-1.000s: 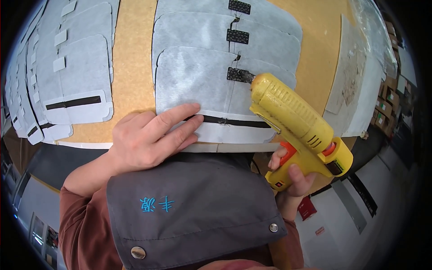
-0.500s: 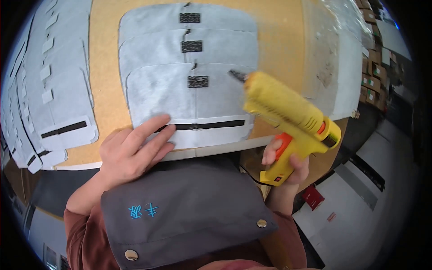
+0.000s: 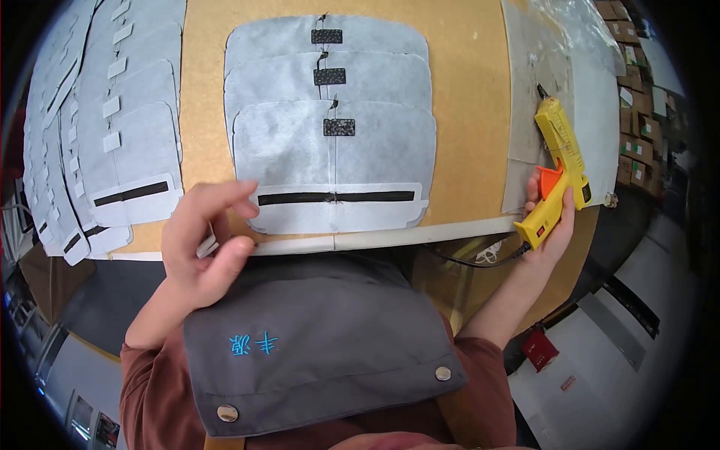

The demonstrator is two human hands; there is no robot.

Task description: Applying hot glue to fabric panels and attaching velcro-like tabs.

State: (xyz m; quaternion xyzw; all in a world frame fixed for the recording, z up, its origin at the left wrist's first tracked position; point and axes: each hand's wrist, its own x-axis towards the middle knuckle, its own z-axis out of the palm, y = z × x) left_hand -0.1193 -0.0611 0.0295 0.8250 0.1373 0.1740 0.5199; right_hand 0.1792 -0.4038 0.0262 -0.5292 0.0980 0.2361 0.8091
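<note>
Landmark for us: the stack of overlapping light-grey fabric panels point(image 3: 292, 154) at the middle of the tan surface point(image 3: 472, 112). Right hand point(image 3: 553, 238) is to the right of the stack, well apart from it, fingers wrapped round the grip of a yellow plastic glue gun point(image 3: 564, 146). We see fingertips by the orange trigger point(image 3: 550, 181); whether it's squeezed, we can't tell. Gun's dark nozzle point(image 3: 541, 91) points away from the wearer, clear of the stack; black cord point(image 3: 480, 264) runs from the grip's bottom, below the stack's near edge.

Left hand point(image 3: 196, 236) is at the stack's near left corner, half curled, thumb and index finger parted. We spot a small white piece point(image 3: 208, 245) among the bent fingers; can't tell if it's gripped. Fingertips look right by the corner, contact unclear to us.

On the stack we log three black textured rectangles point(image 3: 339, 127) in a column, plus a long black strip point(image 3: 375, 198) across the white band point(image 3: 375, 215) at its near edge. Left of the stack: more grey panels with white tags point(image 3: 142, 150). Right of it, far side: clear plastic sheeting point(image 3: 581, 41).
</note>
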